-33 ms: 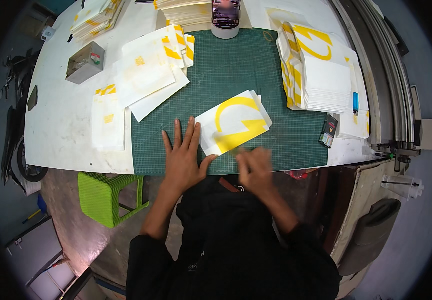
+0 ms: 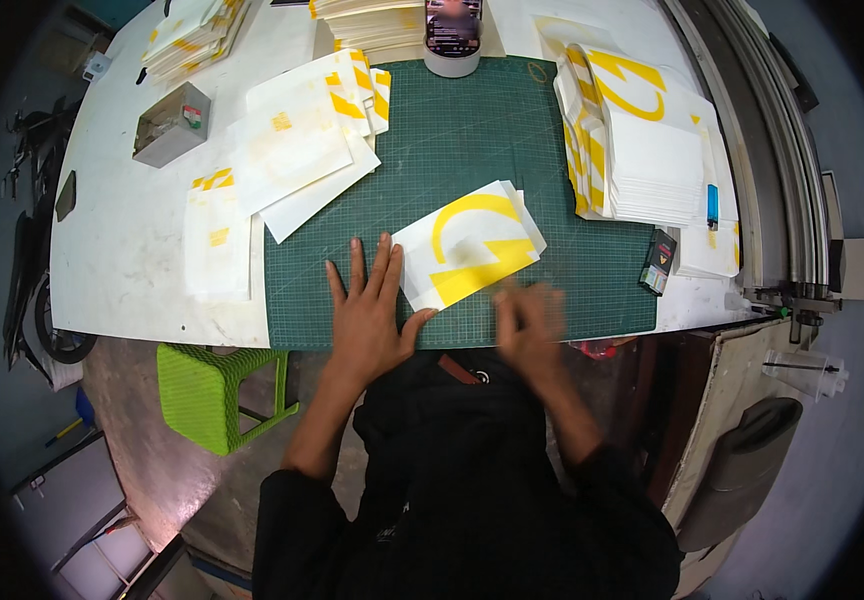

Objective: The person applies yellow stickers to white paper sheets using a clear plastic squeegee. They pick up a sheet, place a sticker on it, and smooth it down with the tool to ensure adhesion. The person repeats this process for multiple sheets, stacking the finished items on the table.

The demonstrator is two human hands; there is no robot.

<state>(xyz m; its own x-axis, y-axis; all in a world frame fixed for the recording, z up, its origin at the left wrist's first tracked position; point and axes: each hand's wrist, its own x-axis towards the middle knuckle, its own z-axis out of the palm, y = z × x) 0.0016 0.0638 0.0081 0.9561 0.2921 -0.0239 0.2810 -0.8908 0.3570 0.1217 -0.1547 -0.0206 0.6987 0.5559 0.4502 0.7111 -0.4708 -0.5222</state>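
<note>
A white paper envelope (image 2: 467,228) with a bold yellow print lies tilted on the green cutting mat (image 2: 452,130). My left hand (image 2: 370,308) is open, laid flat on the mat with its fingers spread. Its thumb and forefinger touch the envelope's left end. Just below the envelope's lower right edge is my right hand (image 2: 529,325), its fingers curled in and smeared by motion. A faint grey blur over the print hints at a thin thing in that hand, too smeared to name.
Loose white-and-yellow envelopes (image 2: 297,150) overlap on the left. A thick stack of envelopes (image 2: 647,150) stands right, beside a blue lighter (image 2: 712,207) and a small dark box (image 2: 658,262). A phone (image 2: 452,30) is propped at the back. A grey box (image 2: 172,125) sits far left.
My right hand has shifted a little to the right and is more blurred. The left hand and the envelope keep their places.
</note>
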